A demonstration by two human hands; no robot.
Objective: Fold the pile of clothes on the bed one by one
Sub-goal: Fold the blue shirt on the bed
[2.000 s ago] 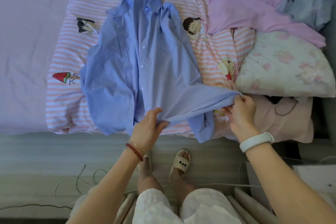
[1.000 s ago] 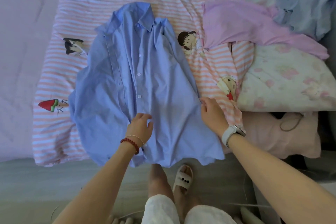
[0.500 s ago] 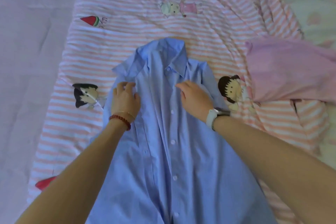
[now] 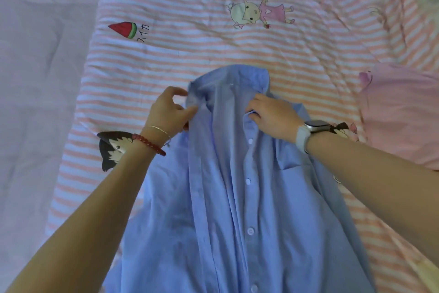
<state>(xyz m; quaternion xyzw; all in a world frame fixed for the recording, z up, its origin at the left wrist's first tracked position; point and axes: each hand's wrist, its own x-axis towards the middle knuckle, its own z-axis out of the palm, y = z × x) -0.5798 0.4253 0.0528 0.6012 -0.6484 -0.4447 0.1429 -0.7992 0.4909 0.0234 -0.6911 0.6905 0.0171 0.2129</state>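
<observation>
Bed (image 4: 35,102) with a pink-striped cartoon quilt (image 4: 213,50) spread over it. Blue button shirt (image 4: 237,209) lies front-up on the quilt, collar away from the camera, hem cut off by the bottom edge. Left hand (image 4: 166,109) pinches the collar's left side between thumb and fingers. Right hand (image 4: 273,114) grips the placket near the top button, fingertips apparently tucked under fabric. Pink garment (image 4: 399,112) at right, partly out of frame.
</observation>
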